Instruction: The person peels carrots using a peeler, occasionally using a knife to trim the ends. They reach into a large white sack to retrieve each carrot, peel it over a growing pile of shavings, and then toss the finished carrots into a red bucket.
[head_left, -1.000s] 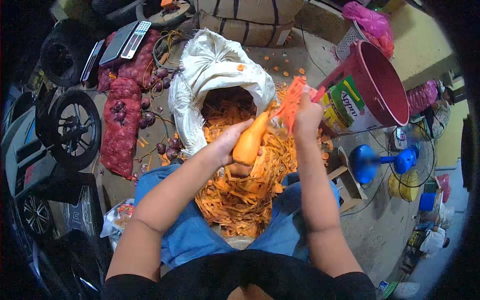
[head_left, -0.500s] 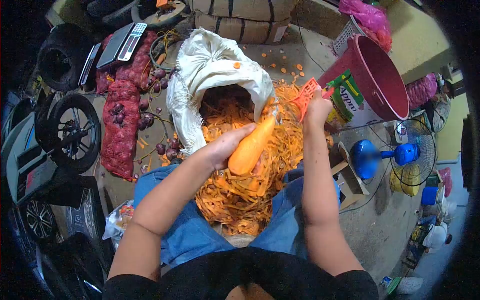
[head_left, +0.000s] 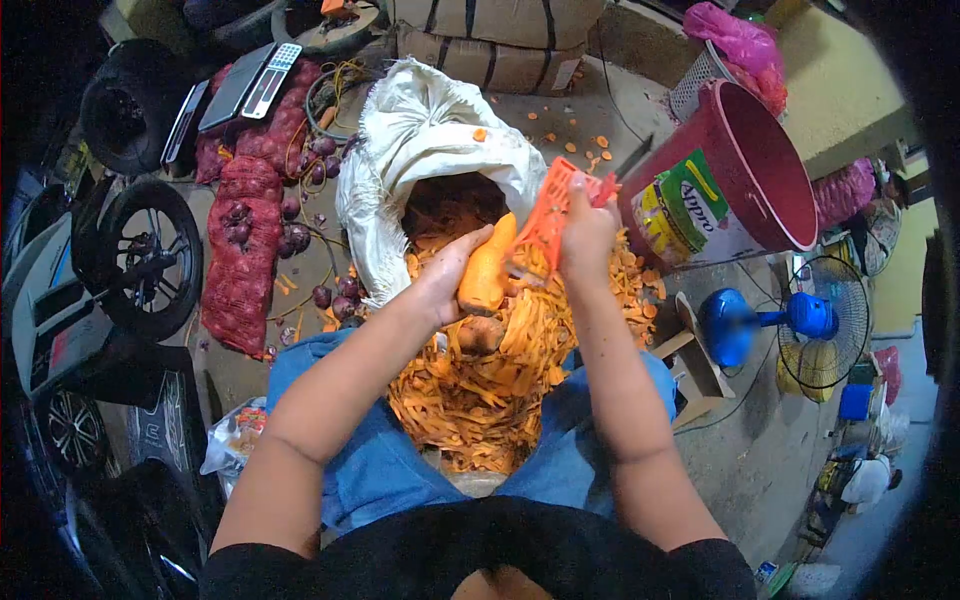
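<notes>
My left hand (head_left: 452, 282) is wrapped round a peeled orange carrot (head_left: 487, 272), its thick end toward me. In my right hand (head_left: 588, 235) is an orange-red plastic peeler (head_left: 545, 218) with a slotted body, held close beside the carrot's right side. Below both hands, between my knees, lies a heap of carrot peelings (head_left: 470, 400). A brownish root end (head_left: 480, 335) shows in the heap just under the carrot. Behind it the white woven sack (head_left: 430, 150) gapes toward me, with more peelings at its mouth.
A red bucket (head_left: 700, 190) stands at the right, near my right hand. Red net bags of onions (head_left: 240, 270) lie at the left, a scale (head_left: 240, 95) on top. Also nearby are a blue fan (head_left: 810, 315), a cardboard box (head_left: 695, 375) and a motorbike wheel (head_left: 150, 265).
The peeler has moved left and toward me, from beside the bucket to the carrot. The carrot is now more upright in my left hand, which has shifted slightly.
</notes>
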